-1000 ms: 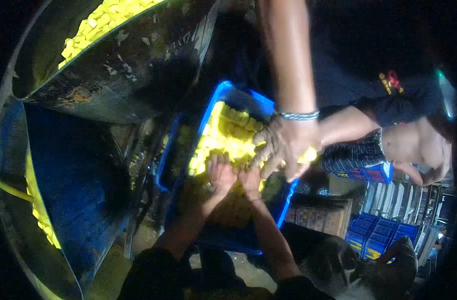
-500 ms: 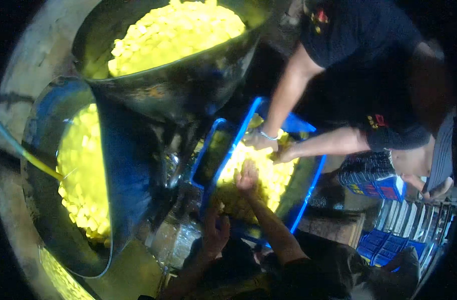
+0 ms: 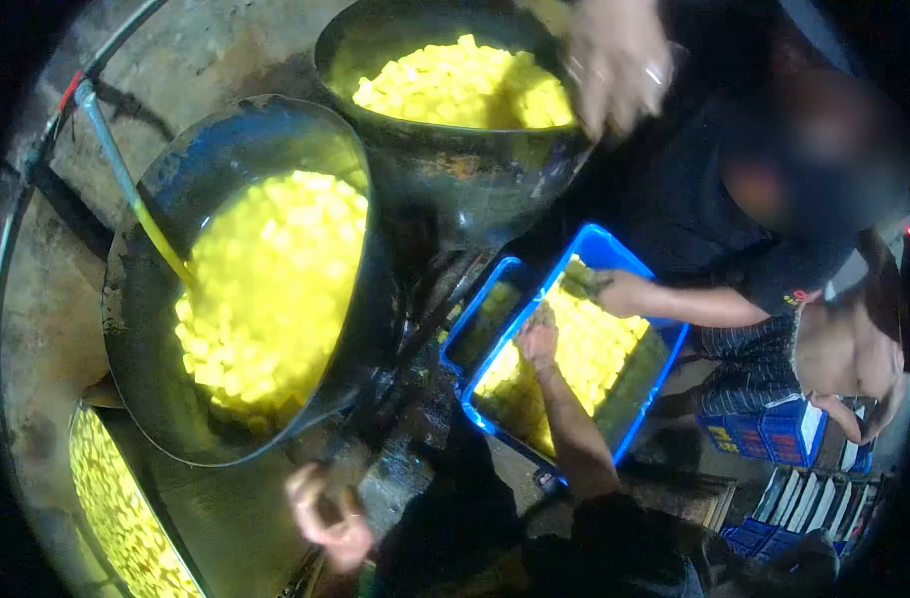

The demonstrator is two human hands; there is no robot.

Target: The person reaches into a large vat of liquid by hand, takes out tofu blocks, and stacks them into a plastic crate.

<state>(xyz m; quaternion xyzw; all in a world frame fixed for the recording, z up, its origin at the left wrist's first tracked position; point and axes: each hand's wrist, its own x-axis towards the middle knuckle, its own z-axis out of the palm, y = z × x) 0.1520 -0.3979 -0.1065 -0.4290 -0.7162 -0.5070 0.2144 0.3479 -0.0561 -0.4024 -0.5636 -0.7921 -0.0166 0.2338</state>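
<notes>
Yellow cubes (image 3: 584, 349) lie in a blue plastic crate (image 3: 520, 436). My right hand (image 3: 537, 339) reaches over the crate's left side, fingers stretched out on the cubes. Away from the crate, my left hand (image 3: 327, 520) hovers at lower left between the near pan and my body. Its fingers are curved but smeared by motion, so I cannot see whether something is in them. A co-worker's hand (image 3: 610, 287) is at the crate's far end, over the cubes. The co-worker's other hand (image 3: 622, 75), blurred, is raised beside the far pan.
A large dark pan (image 3: 141, 349) of yellow cubes stands at left, with a hose (image 3: 121, 164) reaching into it. Behind is another deep pan (image 3: 455, 164) of cubes. A second blue bin (image 3: 450, 344) adjoins the crate. More cubes (image 3: 126, 508) lie lower left; stacked crates (image 3: 764, 436) stand right.
My view has shifted. My left hand has moved left, away from the crate. The co-worker has lifted one hand out of the crate toward the far pan; my right hand stays over the cubes.
</notes>
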